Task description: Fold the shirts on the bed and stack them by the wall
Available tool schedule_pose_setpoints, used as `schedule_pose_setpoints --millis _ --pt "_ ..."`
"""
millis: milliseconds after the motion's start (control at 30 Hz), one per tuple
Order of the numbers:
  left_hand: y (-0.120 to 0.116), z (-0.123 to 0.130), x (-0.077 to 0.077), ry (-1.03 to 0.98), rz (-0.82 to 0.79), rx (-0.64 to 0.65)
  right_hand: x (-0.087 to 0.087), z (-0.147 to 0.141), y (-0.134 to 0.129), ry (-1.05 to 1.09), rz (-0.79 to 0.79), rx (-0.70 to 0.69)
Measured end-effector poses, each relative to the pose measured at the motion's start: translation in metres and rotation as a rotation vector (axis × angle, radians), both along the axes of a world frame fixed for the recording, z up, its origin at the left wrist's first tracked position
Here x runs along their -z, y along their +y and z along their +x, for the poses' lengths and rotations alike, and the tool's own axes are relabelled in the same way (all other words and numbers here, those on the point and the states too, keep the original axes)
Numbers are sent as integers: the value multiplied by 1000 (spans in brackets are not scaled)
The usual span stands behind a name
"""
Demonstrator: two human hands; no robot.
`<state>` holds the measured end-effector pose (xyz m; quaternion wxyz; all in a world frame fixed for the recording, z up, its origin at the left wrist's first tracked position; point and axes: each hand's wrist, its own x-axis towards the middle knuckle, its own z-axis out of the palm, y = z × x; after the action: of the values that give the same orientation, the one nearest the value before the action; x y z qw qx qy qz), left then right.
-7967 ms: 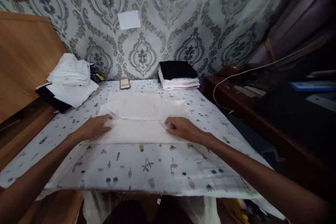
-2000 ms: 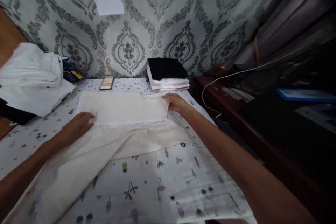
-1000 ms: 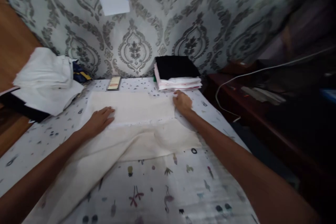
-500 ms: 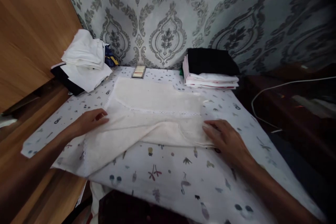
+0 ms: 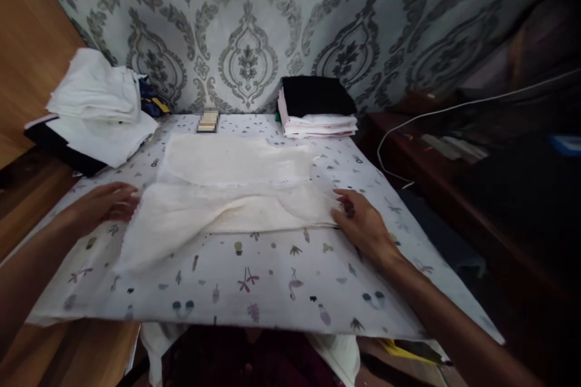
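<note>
A cream-white cloth garment (image 5: 245, 157) with narrow lacy trim lies spread on a patterned cover. Its near half is rumpled, with a diagonal fold running across it. My left hand (image 5: 102, 208) is just beside the garment's left edge, fingers apart and holding nothing; whether the fingertips touch the cloth is hard to tell. At the opposite end, my right hand (image 5: 363, 221) is by the right edge, thumb and forefinger apart with the tips at the cloth. The other fingers of that hand are curled and partly hidden.
A folded stack with black cloth on top (image 5: 318, 97) stands by the wall. White folded clothes (image 5: 97, 87) are heaped at the back left, near a wooden cabinet (image 5: 27, 42). A small blurred box (image 5: 208, 120) lies behind the garment. A white cable (image 5: 436, 111) hangs at right.
My view has swung right, so everything sits further left in the picture. My left hand has moved off the cloth to beside its left edge. My right hand stays by the right edge.
</note>
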<state>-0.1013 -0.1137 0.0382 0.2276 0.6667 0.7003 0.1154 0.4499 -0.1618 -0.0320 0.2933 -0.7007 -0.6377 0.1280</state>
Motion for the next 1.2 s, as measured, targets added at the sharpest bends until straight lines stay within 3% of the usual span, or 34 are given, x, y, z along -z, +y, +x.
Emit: schedule_pose_setpoints --millis 100,167,267,367,433,567,667,733,833,933,1000,1100,1200 --pt "-25 10 10 -141 51 -147 -2 -1 -12 -83 123 -73" --pt "-50 26 13 -3 244 -143 -6 -9 -21 -176 220 -181" --pt "-89 62 20 220 432 73 -10 -34 -29 -252 272 -392" --pt "-112 92 28 359 430 326 -11 -63 -27 -263 208 -483" --pt "-118 97 26 485 405 389 -13 -75 -23 -238 168 -500" --pt "-120 71 -9 620 379 413 -22 -75 -22 -172 259 -556" --pt "-122 42 -38 569 372 396 -25 -64 -28 -163 363 -613" --pt "-125 28 -45 509 291 403 -22 -58 -34 -170 363 -648" --pt "-131 17 -38 424 49 481 -18 -51 -43 -170 291 -704" --pt "-130 20 -29 347 -104 476 -22 -46 -47 -84 214 -751" --pt "-120 35 -27 290 -72 436 -27 -47 -44 -12 186 -722" --pt "-90 77 -17 184 118 396 -32 -61 -32 -30 178 -612" --pt "-58 118 10 152 247 417 -27 -81 -19 -206 121 -548"
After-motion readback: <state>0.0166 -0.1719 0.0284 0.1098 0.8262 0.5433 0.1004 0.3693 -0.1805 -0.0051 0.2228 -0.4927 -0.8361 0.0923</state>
